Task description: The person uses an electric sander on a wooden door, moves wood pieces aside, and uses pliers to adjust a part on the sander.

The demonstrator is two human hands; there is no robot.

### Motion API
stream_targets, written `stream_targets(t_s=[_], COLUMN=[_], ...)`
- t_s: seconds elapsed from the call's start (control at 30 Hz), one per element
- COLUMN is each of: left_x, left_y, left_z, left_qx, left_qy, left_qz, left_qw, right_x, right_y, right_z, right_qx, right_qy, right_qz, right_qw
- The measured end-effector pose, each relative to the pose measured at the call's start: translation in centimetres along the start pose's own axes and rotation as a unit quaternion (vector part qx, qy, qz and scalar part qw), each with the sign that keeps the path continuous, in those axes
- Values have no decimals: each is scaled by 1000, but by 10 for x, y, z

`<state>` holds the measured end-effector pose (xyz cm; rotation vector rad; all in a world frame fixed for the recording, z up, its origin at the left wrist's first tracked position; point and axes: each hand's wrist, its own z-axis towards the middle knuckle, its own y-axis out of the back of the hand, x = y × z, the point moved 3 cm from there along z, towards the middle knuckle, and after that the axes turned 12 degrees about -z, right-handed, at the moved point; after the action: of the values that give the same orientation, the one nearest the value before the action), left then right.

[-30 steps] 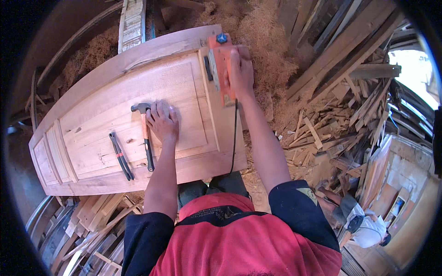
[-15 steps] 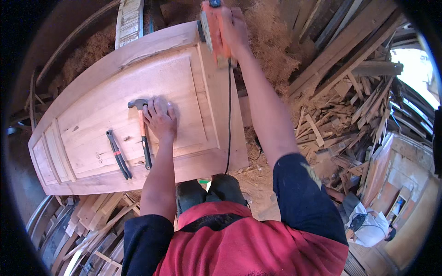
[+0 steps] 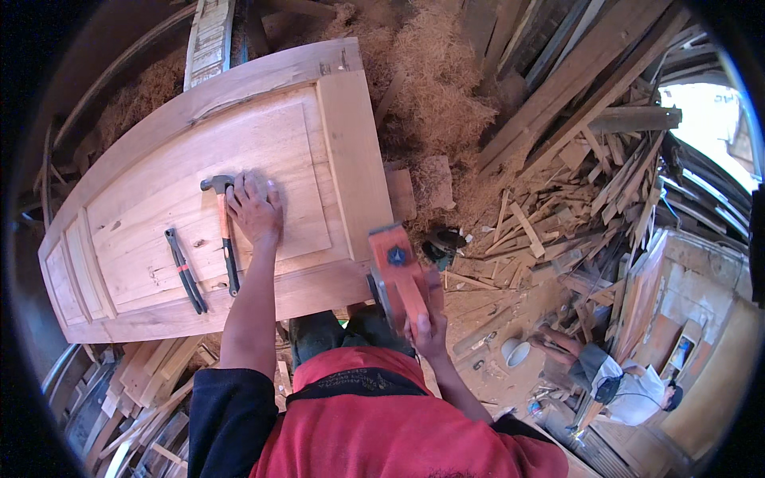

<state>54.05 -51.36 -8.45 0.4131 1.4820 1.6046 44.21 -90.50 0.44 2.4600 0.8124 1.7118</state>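
Your right hand [image 3: 430, 331] grips the orange planer [image 3: 396, 275] at the door [image 3: 159, 191] edge. Left hand [image 3: 255, 211] lies flat, open, beside the hammer [image 3: 224, 231].

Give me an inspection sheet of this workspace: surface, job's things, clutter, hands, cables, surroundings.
Surface: a pale wooden panelled door lying flat as the work surface.
Job's things: an orange power planer at the door's near right corner.
Clutter: a hammer and pliers lie on the door.
Hands: left hand pressed flat on the door panel beside the hammer; right hand grips the planer.
Cables: nothing seen for certain.
Surroundings: wood shavings beyond the door, scrap timber offcuts piled to the right, another person crouched low at right.
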Motion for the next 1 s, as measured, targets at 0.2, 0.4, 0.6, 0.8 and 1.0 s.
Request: stream_targets(t_s=[0.2,0.4,0.6,0.8,1.0], left_x=[-6,-3,3,-3,10], left_y=[3,2,6,0,-1], left_z=[6,7,2,8,4], left_qx=[2,7,12,27,-1], left_qy=[-11,9,30,6,3], left_qz=[-12,-16,-27,-36,-28], left_qw=[1000,1000,999,999,1000], right_x=[59,134,187,223,245], right_y=[-24,-40,-68,-61,-64], right_z=[121,250,370,510,426], right_qx=[-7,-38,-40,-170,-96], right_qy=[-6,64,98,157,104], right_qz=[69,3,8,-134,-273], right_qw=[998,997,994,964,951])
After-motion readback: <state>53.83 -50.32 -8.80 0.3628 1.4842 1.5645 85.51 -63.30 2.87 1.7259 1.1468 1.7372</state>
